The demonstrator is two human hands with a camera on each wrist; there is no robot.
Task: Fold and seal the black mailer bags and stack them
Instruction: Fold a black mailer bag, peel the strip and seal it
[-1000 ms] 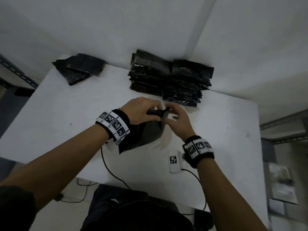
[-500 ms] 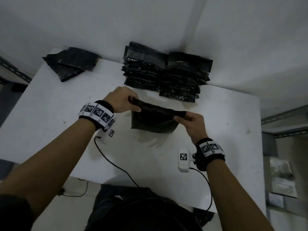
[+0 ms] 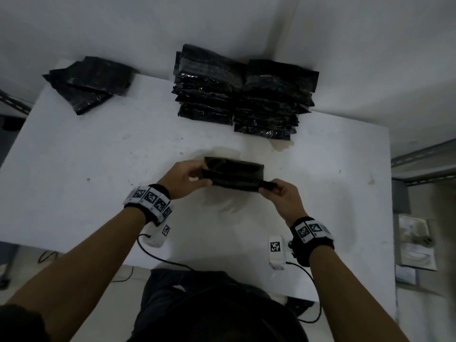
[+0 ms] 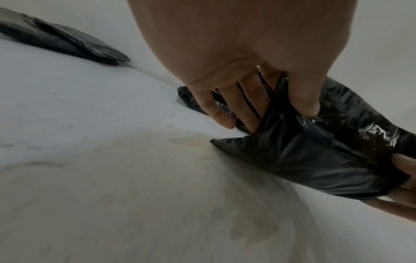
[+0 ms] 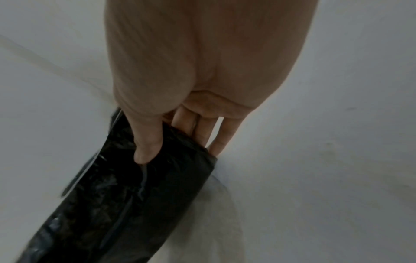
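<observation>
Hands hold one black mailer bag (image 3: 234, 177) above the white table (image 3: 98, 169): the left hand (image 3: 183, 180) pinches its left end, the right hand (image 3: 283, 196) pinches its right end. The stack of bags (image 3: 241, 104) lies at the far edge, well apart; a smaller pile (image 3: 86, 87) lies at the far left corner.

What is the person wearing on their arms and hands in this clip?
Both hands, left hand and right hand, are bare, with no gloves. Each wrist carries a black band faced with white square-patterned marker tags. A small white tagged unit with a black cable hangs beside each wrist. Dark sleeves end above the elbows.
</observation>
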